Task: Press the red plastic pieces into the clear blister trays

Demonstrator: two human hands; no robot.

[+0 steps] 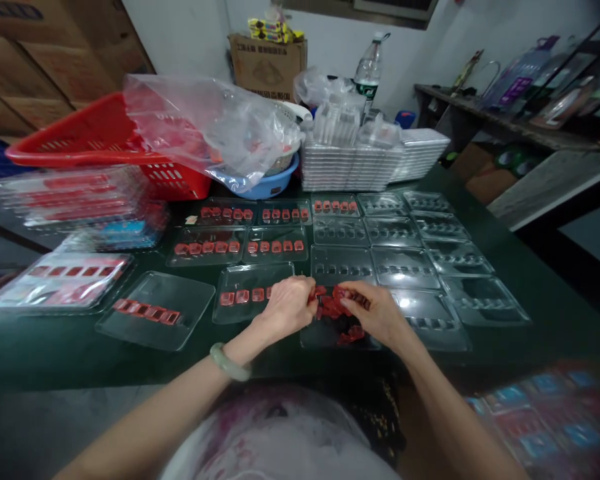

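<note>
Over a pile of small red plastic pieces [351, 335] at the middle front of the table, both my hands work close together. My left hand [291, 300] is closed in a pinch at the pile's left side, on a red piece partly hidden by the fingers. On the right, thumb and fingers of my right hand [373, 308] pinch another red piece [339, 293]. Beside my left hand lies a clear plastic tray [233, 277] with a row of red pieces in it. Farther left, another tray [193, 293] holds a similar row.
Clear trays with unfilled slots [430, 263] cover the right side. Filled trays [207, 248] lie behind my left hand. A red basket [80, 157], a blue basin [273, 183] and tray stacks [350, 167] line the back. Stacked packs [85, 200] stand at left.
</note>
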